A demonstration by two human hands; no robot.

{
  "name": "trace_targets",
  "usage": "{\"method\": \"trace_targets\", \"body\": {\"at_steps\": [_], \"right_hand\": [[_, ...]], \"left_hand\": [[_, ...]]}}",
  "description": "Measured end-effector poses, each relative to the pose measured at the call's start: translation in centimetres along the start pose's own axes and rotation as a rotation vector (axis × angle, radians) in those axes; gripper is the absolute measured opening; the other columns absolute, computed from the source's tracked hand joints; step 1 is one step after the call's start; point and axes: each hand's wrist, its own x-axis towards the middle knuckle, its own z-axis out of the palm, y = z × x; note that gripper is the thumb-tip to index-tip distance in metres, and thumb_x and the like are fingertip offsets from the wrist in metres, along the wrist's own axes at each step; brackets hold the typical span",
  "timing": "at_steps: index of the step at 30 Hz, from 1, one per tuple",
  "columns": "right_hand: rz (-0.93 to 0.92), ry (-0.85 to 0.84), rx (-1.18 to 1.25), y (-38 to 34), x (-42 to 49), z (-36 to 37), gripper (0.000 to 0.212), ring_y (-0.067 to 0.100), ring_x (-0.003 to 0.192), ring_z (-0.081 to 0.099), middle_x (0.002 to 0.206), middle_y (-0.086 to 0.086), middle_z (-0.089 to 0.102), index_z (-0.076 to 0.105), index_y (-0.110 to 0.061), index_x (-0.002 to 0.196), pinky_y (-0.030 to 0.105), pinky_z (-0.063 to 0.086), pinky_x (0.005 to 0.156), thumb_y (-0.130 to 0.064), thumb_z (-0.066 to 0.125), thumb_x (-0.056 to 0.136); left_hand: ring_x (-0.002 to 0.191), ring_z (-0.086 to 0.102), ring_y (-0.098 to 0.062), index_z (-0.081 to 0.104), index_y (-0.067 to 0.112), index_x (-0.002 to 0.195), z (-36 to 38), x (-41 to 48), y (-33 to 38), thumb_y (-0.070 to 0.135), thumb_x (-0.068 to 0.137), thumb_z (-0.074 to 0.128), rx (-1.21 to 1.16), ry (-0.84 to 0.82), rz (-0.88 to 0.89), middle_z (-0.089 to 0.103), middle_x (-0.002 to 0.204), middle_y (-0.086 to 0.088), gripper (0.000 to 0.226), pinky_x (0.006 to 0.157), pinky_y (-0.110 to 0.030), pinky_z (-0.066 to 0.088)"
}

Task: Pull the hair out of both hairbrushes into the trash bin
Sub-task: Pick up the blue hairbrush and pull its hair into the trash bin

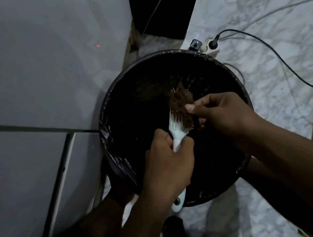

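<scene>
White hairbrush (176, 129) (no legible markings)

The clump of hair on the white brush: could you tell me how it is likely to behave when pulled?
The hair looks matted, so it will probably lift as one floppy mat. It likely weighs little. It may snag on the hairbrush pins.

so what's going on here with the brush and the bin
A person is cleaning a white hairbrush over a black-lined trash bin. The left hand grips the handle, and the right hand pinches the mat of brown hair on the bristles. The hair is still on the brush, not in the bin. No second brush is visible.
</scene>
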Motion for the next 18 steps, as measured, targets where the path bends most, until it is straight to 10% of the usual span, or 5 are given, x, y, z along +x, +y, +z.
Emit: {"method": "trace_targets", "body": {"at_steps": [13, 18], "right_hand": [[0.24, -0.03, 0.457, -0.3, 0.0, 0.6, 0.014, 0.027, 0.082, 0.071, 0.101, 0.017, 0.067, 0.06, -0.005, 0.11, 0.039, 0.064, 0.066, -0.015, 0.055, 0.1], [-0.048, 0.099, 0.099, 0.4, -0.1, 0.5, 0.034, 0.009, 0.088, 0.074, 0.1, -0.003, 0.074, 0.068, -0.021, 0.116, 0.026, 0.06, 0.077, -0.032, 0.077, 0.085]], "left_hand": [[0.049, 0.051, -0.019, 0.051, 0.025, 0.072, 0.7, 0.7, -1.3, 0.041, 0.102, 0.043, -0.015, 0.042, -0.026, 0.051, 0.058, 0.006, 0.035, 0.059, -0.042, 0.045], [0.084, 0.064, -0.019, 0.062, 0.022, 0.095, 1.2, -0.3, -1.1, 0.038, 0.103, 0.041, 0.192, 0.003, 0.123, 0.067, 0.084, 0.001, 0.028, 0.072, -0.033, 0.046]]}}
